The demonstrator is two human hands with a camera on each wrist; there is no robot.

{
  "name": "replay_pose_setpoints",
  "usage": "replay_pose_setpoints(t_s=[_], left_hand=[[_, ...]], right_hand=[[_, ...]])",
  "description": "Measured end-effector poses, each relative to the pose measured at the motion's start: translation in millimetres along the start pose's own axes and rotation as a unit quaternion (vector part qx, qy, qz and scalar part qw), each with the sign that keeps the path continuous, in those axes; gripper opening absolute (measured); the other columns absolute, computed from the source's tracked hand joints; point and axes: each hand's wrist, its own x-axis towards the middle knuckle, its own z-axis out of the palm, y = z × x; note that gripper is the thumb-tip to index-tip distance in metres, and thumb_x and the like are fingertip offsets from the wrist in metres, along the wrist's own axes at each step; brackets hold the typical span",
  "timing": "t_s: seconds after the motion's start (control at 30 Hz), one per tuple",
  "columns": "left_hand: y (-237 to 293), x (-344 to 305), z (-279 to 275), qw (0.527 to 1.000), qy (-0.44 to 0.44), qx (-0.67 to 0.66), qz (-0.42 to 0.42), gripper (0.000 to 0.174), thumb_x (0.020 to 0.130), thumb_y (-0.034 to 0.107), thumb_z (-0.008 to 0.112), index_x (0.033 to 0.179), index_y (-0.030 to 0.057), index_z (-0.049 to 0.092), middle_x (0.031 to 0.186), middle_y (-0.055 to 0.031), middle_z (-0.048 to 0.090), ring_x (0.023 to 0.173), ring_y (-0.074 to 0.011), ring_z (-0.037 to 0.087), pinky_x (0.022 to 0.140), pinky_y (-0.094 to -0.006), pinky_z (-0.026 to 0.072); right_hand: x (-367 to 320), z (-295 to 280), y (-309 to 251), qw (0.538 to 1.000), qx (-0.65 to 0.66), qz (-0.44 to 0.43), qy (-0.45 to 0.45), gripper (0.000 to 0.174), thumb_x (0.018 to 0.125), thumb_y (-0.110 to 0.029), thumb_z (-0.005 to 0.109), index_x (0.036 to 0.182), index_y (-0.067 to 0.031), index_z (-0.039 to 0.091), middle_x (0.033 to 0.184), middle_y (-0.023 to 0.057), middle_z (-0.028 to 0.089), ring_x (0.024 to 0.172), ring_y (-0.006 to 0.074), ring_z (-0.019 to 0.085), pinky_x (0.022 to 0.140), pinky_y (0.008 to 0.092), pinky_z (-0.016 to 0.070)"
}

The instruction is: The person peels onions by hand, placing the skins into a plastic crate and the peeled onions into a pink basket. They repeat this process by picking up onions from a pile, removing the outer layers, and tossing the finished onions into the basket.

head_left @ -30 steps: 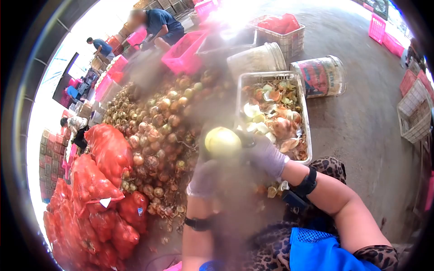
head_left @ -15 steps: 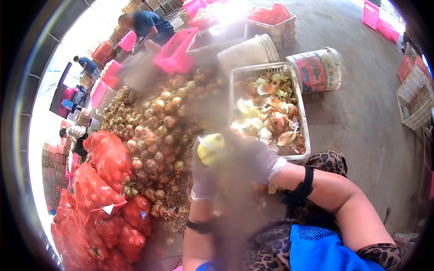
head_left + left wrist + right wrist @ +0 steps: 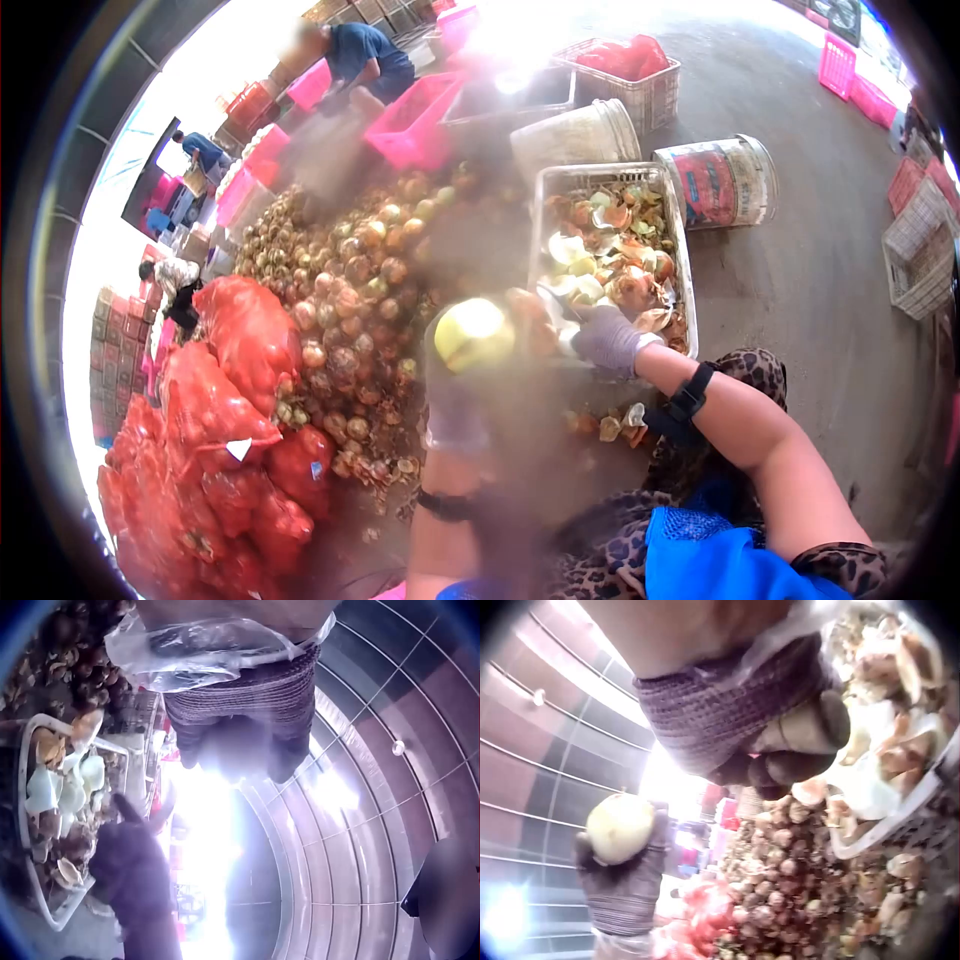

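My gloved left hand [image 3: 455, 405] holds a pale peeled onion [image 3: 474, 335] up in front of me. In the right wrist view the onion [image 3: 620, 829] sits upright in the left hand's fingers [image 3: 660, 832]. My gloved right hand [image 3: 610, 340] is over the near edge of a white crate [image 3: 688, 300] of onion skins [image 3: 620, 255]. Its fingers curl round a pale handle in the right wrist view; a thin blade, like a small knife [image 3: 552, 300], points from it toward the skins. In the left wrist view the left hand [image 3: 240, 727] hides the onion.
A large heap of unpeeled onions [image 3: 350, 300] lies ahead, left of the crate. Red net sacks [image 3: 215, 440] are piled at left. Two buckets [image 3: 715, 185] lie behind the crate, near a pink crate [image 3: 415, 120]. People work farther back. A blurry smear covers the head view's middle.
Half a second ago both hands were together at the onion with the blade against it. Since then the right hand has moved right to the crate, while the left keeps holding the onion.
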Motion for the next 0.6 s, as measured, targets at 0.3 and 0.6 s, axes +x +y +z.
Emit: replay_pose_setpoints(t_s=[0.3, 0.6], left_hand=[[-7.1, 9.1, 1.5, 0.997, -0.019, 0.048, -0.052, 0.062, 0.078, 0.028, 0.076, 0.129, 0.0096, 0.046, 0.121, -0.0104, 0.054, 0.111, -0.0246, 0.054, 0.093, -0.0380, 0.0510], [-21.6, 13.7, -26.5, 0.987, 0.061, 0.145, -0.012, 0.051, 0.080, 0.019, 0.071, 0.121, 0.0012, 0.047, 0.112, -0.0114, 0.057, 0.101, -0.0208, 0.058, 0.089, -0.0343, 0.0509]], right_hand=[[-6.5, -55.2, -96.0, 0.954, 0.268, 0.053, 0.120, 0.045, 0.079, -0.015, 0.070, 0.120, -0.0031, 0.056, 0.091, 0.0089, 0.065, 0.081, 0.0199, 0.064, 0.075, 0.0320, 0.0532], [1.5, -53.6, -95.2, 0.924, 0.346, 0.146, 0.074, 0.070, 0.078, -0.027, 0.072, 0.136, -0.0008, 0.043, 0.105, 0.0207, 0.065, 0.098, 0.0293, 0.064, 0.082, 0.0354, 0.0518]])
